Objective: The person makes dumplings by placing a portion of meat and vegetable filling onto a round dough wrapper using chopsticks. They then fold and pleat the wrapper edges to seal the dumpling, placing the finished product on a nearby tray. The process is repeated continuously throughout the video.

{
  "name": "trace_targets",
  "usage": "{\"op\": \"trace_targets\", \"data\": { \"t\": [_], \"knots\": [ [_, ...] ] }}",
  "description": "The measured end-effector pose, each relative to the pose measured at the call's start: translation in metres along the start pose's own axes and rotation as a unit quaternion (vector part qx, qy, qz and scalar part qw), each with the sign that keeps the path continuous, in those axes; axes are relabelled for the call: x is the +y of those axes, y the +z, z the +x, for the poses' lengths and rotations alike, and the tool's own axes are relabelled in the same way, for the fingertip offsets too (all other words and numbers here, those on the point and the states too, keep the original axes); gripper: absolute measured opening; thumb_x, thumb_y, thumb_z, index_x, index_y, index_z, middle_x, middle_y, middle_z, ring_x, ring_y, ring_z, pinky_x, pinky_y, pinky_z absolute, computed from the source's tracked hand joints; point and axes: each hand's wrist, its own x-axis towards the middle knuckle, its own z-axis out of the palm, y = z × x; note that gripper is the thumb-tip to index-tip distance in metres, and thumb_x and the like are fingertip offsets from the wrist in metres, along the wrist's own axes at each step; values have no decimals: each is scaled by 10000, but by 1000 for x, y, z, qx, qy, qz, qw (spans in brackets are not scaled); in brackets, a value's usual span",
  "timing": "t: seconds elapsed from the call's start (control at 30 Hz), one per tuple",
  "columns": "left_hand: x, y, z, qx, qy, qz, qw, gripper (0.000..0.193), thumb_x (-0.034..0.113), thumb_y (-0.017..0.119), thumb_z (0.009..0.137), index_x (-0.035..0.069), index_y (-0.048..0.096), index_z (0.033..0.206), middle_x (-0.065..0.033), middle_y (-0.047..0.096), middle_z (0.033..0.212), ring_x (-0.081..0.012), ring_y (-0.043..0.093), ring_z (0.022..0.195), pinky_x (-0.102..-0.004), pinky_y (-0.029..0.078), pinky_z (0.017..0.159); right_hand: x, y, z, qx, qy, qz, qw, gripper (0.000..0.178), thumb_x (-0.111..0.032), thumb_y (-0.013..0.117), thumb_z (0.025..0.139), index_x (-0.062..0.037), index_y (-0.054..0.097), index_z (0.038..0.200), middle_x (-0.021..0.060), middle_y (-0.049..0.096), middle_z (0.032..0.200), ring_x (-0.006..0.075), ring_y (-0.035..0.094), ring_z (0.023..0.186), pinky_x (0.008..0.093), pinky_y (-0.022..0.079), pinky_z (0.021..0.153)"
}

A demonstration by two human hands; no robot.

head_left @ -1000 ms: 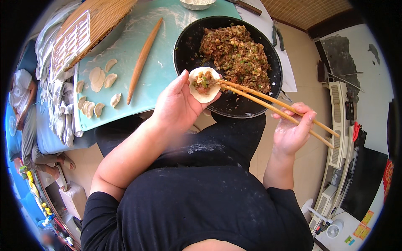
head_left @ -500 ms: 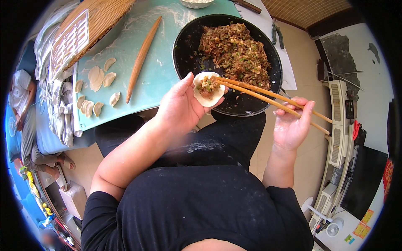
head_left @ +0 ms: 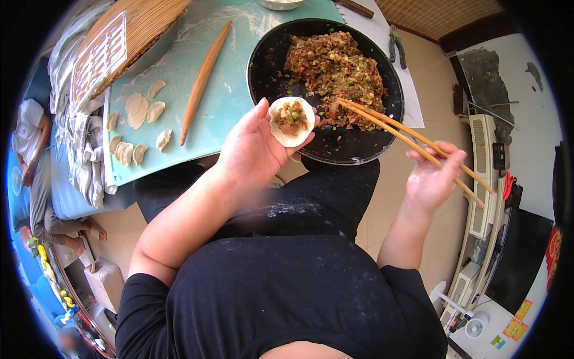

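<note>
My left hand (head_left: 250,140) is cupped under a round dumpling wrapper (head_left: 286,140), fingers curled at its edge. A small mound of meat and vegetable filling (head_left: 291,118) sits in the middle of the wrapper, which is unfolded. My right hand (head_left: 431,176) grips a pair of wooden chopsticks (head_left: 382,122). Their tips are at the near edge of the chopped filling heap (head_left: 336,66) in the black pan (head_left: 268,75). The wrapper is beside the pan's near left rim.
A wooden rolling pin (head_left: 202,87) lies on the floury green mat (head_left: 239,45). Left of it are several folded dumplings (head_left: 163,139) and overlapping flat wrappers (head_left: 137,112). A round woven tray (head_left: 134,36) stands far left. Pliers (head_left: 396,48) lie right of the pan. Another person (head_left: 39,137) sits at left.
The chopsticks have left the wrapper and moved right, their tips now at the heap in the pan. My left hand has shifted slightly left, still holding the filled wrapper.
</note>
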Motion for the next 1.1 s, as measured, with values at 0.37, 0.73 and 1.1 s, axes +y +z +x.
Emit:
{"op": "trace_targets", "data": {
  "t": [0.37,0.73,1.1],
  "knots": [
    [1,0,-1,6,8,9,1000,515,362,239,972,-31,345,1287,-222,451,1273,-316,447,1197,-437,378,1007,4,-4,-11,-139,-98,-9,985,340,-336,383,954,-27,505,883,118,501,790,192,551,601,345,530,497],
    [4,-2,-1,-2,12,0,1000,520,364,244,972,-41,343,1282,-231,438,1280,-339,438,1201,-438,372,1012,17,-4,-9,-100,-98,-309,941,343,-294,353,966,-6,509,864,125,508,805,191,541,618,351,540,527],
    [-4,6,-2,24,10,-24,999,519,348,269,967,-67,354,1266,-237,437,1277,-340,439,1192,-418,359,1025,19,22,-48,-228,-300,-118,919,349,-344,452,930,-3,514,883,162,525,803,282,614,690,405,566,534]
  ]
}}
